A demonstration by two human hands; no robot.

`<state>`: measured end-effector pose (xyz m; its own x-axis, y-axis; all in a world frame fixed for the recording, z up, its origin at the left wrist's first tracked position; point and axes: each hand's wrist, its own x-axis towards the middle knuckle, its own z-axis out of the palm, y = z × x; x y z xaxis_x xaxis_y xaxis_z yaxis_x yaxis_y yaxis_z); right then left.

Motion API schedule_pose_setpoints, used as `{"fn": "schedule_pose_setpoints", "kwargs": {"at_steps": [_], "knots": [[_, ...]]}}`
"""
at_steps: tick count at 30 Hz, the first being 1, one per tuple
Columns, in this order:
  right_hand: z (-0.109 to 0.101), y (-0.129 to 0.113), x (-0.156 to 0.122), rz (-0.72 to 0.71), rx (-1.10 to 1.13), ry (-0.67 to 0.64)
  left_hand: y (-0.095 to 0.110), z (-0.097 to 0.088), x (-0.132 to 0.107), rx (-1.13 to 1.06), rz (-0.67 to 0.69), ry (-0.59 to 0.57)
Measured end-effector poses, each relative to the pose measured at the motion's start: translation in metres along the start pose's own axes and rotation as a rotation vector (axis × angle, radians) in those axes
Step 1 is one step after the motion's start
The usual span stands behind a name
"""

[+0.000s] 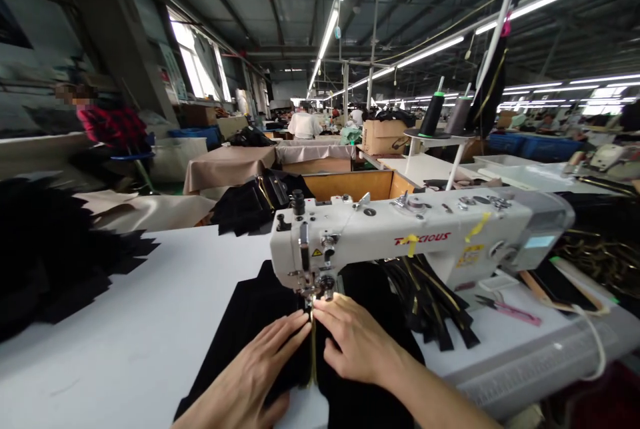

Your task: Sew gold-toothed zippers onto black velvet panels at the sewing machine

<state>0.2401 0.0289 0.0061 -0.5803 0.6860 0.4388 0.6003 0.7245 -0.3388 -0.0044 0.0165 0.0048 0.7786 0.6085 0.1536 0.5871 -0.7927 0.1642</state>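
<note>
**Q: What are the hands doing in this view?**

A: The left hand [247,369] and right hand [357,342] are lying open, fingers extended and unclenched, pressing down on either side of a gold-toothed zipper [313,356]. Neither hand is visibly pinching it.

**Q: Where is the work lying?**

A: Black fabric [245,306] is spreading across a white table [125,322], with the zipper running up under the presser foot [311,290] of a sewing machine [400,236].

**Q: How is it likely to handle?**

A: The fabric is appearing soft, limp and fairly light, so it may shift easily. The zipper is looking stiffer. Flat pressure on both sides, close to the foot, seems the best hold.

**Q: Is any writing legible?**

A: Red lettering [423,238] on the machine's arm is appearing to read "PRECIOUS", though a yellow tag [411,244] is covering part of it.
</note>
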Motion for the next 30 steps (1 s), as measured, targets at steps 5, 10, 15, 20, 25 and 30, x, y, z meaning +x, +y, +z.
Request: {"fn": "schedule_pose_setpoints", "kwargs": {"at_steps": [5,10,15,20,25,30], "knots": [[-0.006,0.005,-0.006,0.001,-0.035,0.008,0.002,-0.007,0.002,0.029,0.033,0.025],[-0.008,0.009,-0.009,0.033,-0.032,0.031,0.004,-0.014,0.006,0.080,0.030,0.031],[-0.007,0.011,-0.009,0.025,-0.035,0.040,0.004,-0.016,0.008,0.109,0.056,0.044],[-0.006,0.011,-0.009,0.027,-0.044,0.028,0.003,-0.015,0.008,0.102,0.061,0.033],[-0.003,0.011,-0.010,0.010,-0.030,0.041,-0.002,-0.009,0.004,0.138,0.046,0.015],[0.004,0.009,-0.003,-0.010,-0.068,0.058,-0.014,-0.001,-0.009,0.113,0.040,0.067]]}}
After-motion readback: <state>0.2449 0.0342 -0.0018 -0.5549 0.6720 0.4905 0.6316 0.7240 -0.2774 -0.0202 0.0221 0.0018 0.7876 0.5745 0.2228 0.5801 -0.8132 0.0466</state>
